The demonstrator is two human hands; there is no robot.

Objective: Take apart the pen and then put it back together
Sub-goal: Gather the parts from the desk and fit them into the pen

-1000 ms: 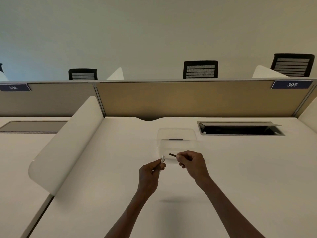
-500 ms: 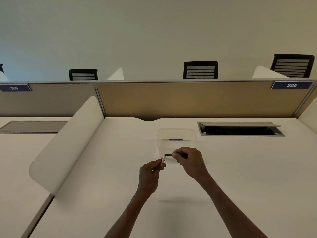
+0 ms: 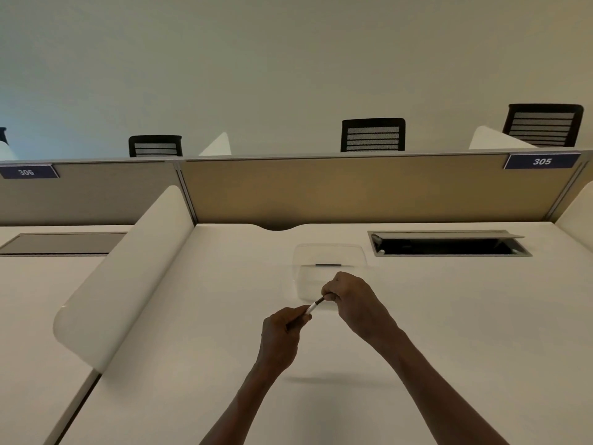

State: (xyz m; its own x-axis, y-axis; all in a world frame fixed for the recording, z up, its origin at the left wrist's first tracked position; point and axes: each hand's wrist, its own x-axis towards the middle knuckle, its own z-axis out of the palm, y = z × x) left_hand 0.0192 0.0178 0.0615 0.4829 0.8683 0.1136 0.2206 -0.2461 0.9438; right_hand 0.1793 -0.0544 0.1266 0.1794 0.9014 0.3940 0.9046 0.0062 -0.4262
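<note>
Above the white desk (image 3: pixel 449 316), my left hand (image 3: pixel 282 332) grips the pen barrel (image 3: pixel 309 308), whose white end pokes out past my fingers. My right hand (image 3: pixel 356 303) pinches a thin dark piece (image 3: pixel 320 300), and its tip meets the white end of the barrel. The two parts form one slanted line between my hands. Most of the barrel is hidden inside my left fist. Whether the dark piece sits inside the barrel cannot be told.
A clear plastic box (image 3: pixel 330 255) with a small dark part in it stands just behind my hands. An open cable hatch (image 3: pixel 449 245) is at the back right. A white curved divider (image 3: pixel 128 271) runs along the left, a tan partition (image 3: pixel 353 187) across the back.
My right hand has carried the dark piece left and down until its tip reached the white end of the barrel. My left hand has stayed nearly still.
</note>
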